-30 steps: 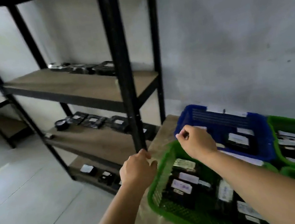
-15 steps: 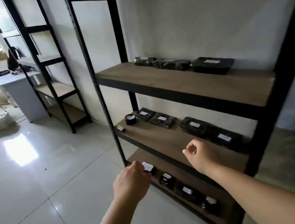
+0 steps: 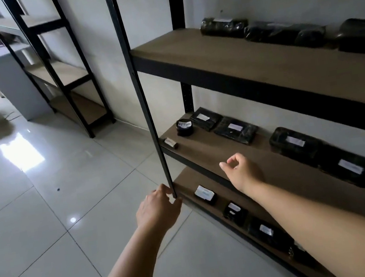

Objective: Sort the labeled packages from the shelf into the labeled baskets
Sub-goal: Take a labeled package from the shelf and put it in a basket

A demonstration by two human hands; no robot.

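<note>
Black-wrapped packages still line the shelf (image 3: pixel 261 69), so plenty left to sort.
Both hands empty rn: left hand (image 3: pixel 157 209) loosely curled by the front post (image 3: pixel 145 110), right hand (image 3: pixel 242 173) half-curled over the mid board, gripping nothing. Round pkg marked RETURN (image 3: pixel 185 127) sits far left, flat ones beside it. Baskets not in view, so done count unknown.

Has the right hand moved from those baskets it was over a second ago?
Yes. The right hand left the baskets and now hovers by the middle shelf, empty.
</note>
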